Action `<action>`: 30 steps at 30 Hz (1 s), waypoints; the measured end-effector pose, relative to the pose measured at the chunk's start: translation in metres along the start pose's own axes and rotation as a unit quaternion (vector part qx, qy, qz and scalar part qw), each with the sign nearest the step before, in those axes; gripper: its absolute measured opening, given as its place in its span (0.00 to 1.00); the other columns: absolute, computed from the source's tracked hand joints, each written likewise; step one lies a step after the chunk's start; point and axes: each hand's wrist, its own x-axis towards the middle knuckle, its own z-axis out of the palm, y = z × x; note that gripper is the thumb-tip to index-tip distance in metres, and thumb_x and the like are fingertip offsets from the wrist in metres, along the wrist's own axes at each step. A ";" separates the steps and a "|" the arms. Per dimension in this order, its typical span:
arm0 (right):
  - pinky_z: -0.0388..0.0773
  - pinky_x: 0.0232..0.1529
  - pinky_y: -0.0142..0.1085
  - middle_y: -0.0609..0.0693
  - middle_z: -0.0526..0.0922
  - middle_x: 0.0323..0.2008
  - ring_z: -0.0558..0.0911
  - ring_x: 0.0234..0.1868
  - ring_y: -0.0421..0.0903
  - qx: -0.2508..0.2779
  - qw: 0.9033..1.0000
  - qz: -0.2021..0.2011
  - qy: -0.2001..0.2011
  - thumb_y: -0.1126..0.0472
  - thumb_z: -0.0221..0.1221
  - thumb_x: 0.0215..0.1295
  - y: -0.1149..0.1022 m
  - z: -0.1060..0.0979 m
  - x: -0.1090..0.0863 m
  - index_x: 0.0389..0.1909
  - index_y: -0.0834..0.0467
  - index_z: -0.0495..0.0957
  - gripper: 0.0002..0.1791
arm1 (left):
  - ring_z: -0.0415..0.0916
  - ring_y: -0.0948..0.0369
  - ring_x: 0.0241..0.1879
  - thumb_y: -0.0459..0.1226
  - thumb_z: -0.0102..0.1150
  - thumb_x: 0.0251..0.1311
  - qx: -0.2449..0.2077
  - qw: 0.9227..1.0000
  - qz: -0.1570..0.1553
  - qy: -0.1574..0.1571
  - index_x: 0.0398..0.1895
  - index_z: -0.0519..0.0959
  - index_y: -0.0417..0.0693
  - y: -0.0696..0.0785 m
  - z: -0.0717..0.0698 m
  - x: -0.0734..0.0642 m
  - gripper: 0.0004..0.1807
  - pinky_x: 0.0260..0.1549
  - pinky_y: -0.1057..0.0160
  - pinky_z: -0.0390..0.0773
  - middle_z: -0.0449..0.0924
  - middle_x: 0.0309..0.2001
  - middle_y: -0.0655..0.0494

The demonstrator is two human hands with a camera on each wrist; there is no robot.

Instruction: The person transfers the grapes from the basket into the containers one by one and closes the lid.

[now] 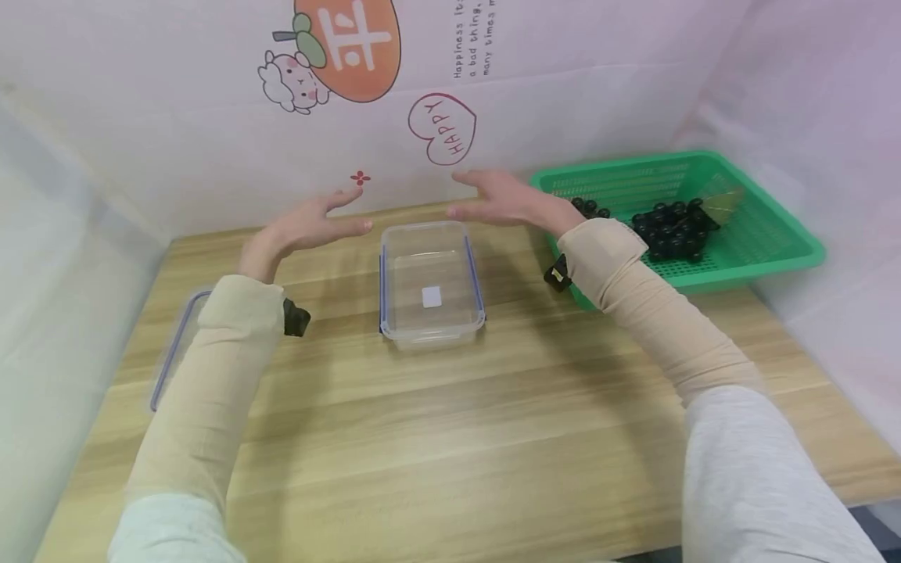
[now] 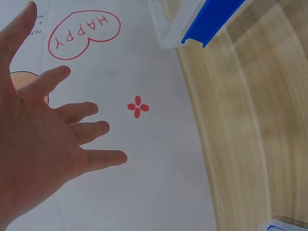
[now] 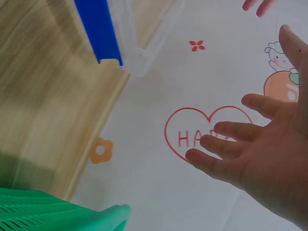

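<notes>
A clear plastic food container with blue side clips stands on the wooden table, a small white label on its bottom. My left hand hovers behind and to its left, fingers spread, touching nothing. My right hand is raised at the container's far right, its fingers apart and holding nothing. In the left wrist view the left palm faces the camera with nothing in it. The right palm is bare as well. Dark grapes lie in a green plastic basket on the right.
A clear lid with a blue seal lies at the table's left, partly covered by my left forearm. White printed sheeting rises behind the table and along both sides. The basket's left end is partly behind my right forearm.
</notes>
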 end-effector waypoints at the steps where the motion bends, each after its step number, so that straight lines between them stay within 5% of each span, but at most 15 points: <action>1: 0.44 0.77 0.50 0.55 0.48 0.75 0.48 0.76 0.54 -0.001 1.000 0.003 0.000 0.36 0.49 0.66 0.000 0.001 0.000 0.74 0.55 0.44 0.45 | 0.35 0.46 0.75 0.63 0.48 0.61 -0.001 1.000 0.001 -0.002 0.75 0.43 0.64 -0.001 0.001 0.000 0.44 0.71 0.35 0.43 0.38 0.76 0.50; 8: 0.48 0.76 0.52 0.55 0.50 0.74 0.54 0.74 0.55 0.005 1.000 0.025 -0.003 0.34 0.48 0.65 0.006 0.006 -0.002 0.74 0.54 0.44 0.46 | 0.43 0.41 0.73 0.59 0.49 0.63 -0.027 0.999 -0.008 -0.030 0.75 0.44 0.58 -0.010 0.015 0.000 0.43 0.69 0.35 0.51 0.43 0.75 0.42; 16: 0.57 0.73 0.53 0.61 0.56 0.71 0.59 0.71 0.59 0.042 0.997 0.068 0.017 0.37 0.46 0.68 0.021 -0.009 -0.021 0.73 0.58 0.48 0.42 | 0.74 0.41 0.55 0.44 0.48 0.69 -0.108 0.991 -0.078 -0.029 0.65 0.62 0.29 -0.006 0.041 0.000 0.30 0.52 0.49 0.80 0.70 0.58 0.29; 20: 0.66 0.66 0.56 0.67 0.62 0.67 0.65 0.66 0.63 0.032 0.993 0.110 0.031 0.44 0.45 0.72 0.045 -0.031 -0.040 0.71 0.63 0.53 0.36 | 0.83 0.50 0.39 0.39 0.50 0.68 -0.150 0.984 -0.097 -0.028 0.55 0.72 0.26 -0.001 0.057 0.004 0.22 0.41 0.59 0.86 0.78 0.47 0.32; 24: 0.69 0.61 0.59 0.71 0.62 0.65 0.69 0.61 0.65 0.001 0.988 0.157 0.013 0.50 0.44 0.72 0.079 -0.053 -0.063 0.68 0.68 0.56 0.33 | 0.82 0.62 0.24 0.34 0.53 0.65 -0.184 0.978 -0.101 -0.002 0.48 0.75 0.23 -0.001 0.068 0.006 0.18 0.31 0.65 0.87 0.83 0.31 0.42; 30: 0.81 0.48 0.51 0.75 0.60 0.63 0.76 0.51 0.65 0.023 0.968 0.249 -0.001 0.56 0.46 0.71 0.129 -0.066 -0.097 0.65 0.73 0.58 0.29 | 0.78 0.66 0.18 0.31 0.54 0.64 -0.216 0.969 -0.121 0.022 0.45 0.76 0.21 -0.006 0.076 0.004 0.16 0.31 0.63 0.87 0.79 0.19 0.54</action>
